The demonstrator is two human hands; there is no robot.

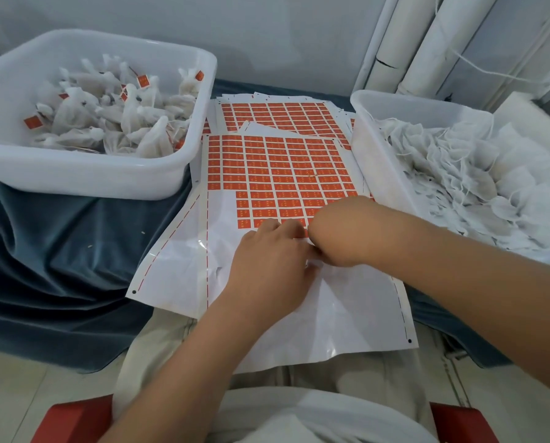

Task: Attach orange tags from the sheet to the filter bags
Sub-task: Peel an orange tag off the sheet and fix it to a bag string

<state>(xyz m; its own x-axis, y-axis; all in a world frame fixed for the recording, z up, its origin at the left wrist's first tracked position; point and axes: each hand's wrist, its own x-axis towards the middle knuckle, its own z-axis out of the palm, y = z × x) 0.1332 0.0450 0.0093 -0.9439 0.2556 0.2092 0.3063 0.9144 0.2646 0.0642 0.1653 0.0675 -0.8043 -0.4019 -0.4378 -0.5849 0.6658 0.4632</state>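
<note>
Tag sheet between left bin and right bin.

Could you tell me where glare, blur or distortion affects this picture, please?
Head view: glare streaks on the sheet's bare glossy lower part; soft blur where the left hand and right hand meet; the wide lens bows the left bin's rim.

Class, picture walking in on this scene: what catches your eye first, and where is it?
The sheet of orange tags lies in the middle, its near rows already peeled, and the left hand and right hand meet at its bare part. A left tub holds tagged bags; a right tub holds plain white bags.
</note>
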